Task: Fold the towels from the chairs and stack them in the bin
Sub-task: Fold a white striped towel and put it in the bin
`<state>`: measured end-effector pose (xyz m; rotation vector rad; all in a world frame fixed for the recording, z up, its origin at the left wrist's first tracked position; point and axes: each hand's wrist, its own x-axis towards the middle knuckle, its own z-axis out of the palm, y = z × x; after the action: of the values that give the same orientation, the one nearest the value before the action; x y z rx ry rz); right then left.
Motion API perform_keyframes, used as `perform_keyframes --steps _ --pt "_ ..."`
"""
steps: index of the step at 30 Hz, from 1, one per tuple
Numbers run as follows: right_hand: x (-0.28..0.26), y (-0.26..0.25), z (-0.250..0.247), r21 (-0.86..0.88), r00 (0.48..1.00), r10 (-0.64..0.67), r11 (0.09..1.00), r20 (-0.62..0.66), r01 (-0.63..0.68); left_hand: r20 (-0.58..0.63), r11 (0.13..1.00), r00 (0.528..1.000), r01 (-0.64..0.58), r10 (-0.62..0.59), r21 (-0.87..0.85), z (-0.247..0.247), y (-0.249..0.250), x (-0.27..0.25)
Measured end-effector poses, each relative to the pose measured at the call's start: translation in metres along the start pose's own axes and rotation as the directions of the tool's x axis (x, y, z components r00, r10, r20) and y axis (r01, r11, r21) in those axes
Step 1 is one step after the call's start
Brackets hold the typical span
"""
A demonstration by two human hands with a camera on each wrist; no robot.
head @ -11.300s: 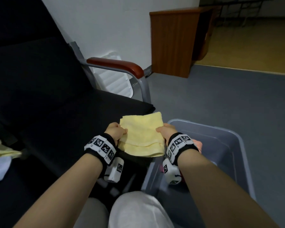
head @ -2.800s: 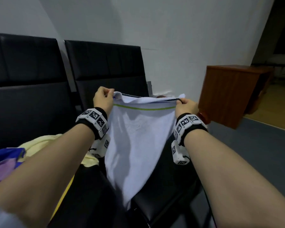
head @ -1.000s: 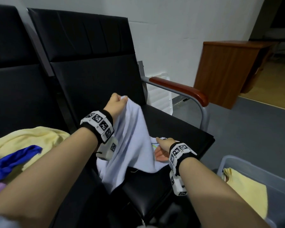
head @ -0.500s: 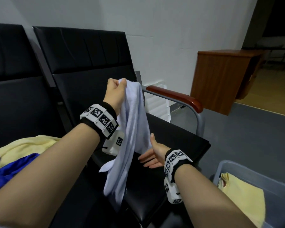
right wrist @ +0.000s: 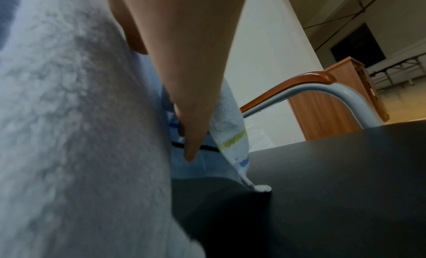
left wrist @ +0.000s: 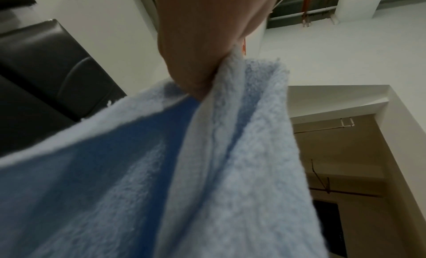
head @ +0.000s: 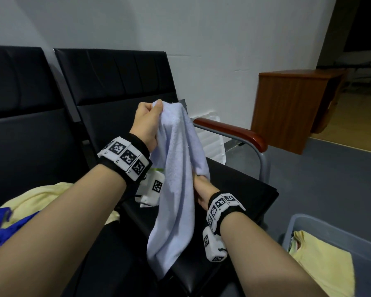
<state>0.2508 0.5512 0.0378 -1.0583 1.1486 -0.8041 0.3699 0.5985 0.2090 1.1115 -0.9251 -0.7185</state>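
A pale blue towel (head: 176, 189) hangs doubled over the black chair seat (head: 244, 189). My left hand (head: 147, 123) grips its top, raised in front of the chair back; in the left wrist view the hand (left wrist: 200, 43) pinches the bunched towel (left wrist: 230, 170). My right hand (head: 201, 189) holds the towel's right edge about halfway down. In the right wrist view its fingers (right wrist: 189, 134) curl on a corner with a green stripe (right wrist: 232, 139). The grey bin (head: 308, 221) stands on the floor at lower right with a folded yellow towel (head: 323, 269) inside.
Loose yellow (head: 41, 194) and blue (head: 0, 221) towels lie piled on the neighbouring chair at the left. A wooden armrest on a metal tube (head: 234, 131) borders the seat on the right. A wooden cabinet (head: 287, 108) stands by the wall beyond grey floor.
Half a second ago my right hand was open beside the hanging towel; now it has taken hold of the towel's edge. My left hand keeps its grip at the top.
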Motion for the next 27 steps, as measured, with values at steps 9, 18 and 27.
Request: perform_keyframes --steps 9,18,27 --pt "-0.017 -0.004 -0.019 0.25 0.986 -0.157 0.954 -0.059 0.167 -0.087 0.982 0.995 0.057 -0.042 0.179 -0.045 -0.032 0.015" --pt "-0.026 -0.007 -0.032 0.141 0.985 -0.173 0.975 0.0 0.172 -0.037 0.973 0.99 0.143 -0.138 0.179 -0.082 -0.048 0.006" --pt "-0.033 -0.019 -0.038 -0.291 0.959 -0.247 0.936 -0.141 0.198 -0.144 0.975 0.984 0.13 -0.104 0.181 -0.119 -0.036 0.011"
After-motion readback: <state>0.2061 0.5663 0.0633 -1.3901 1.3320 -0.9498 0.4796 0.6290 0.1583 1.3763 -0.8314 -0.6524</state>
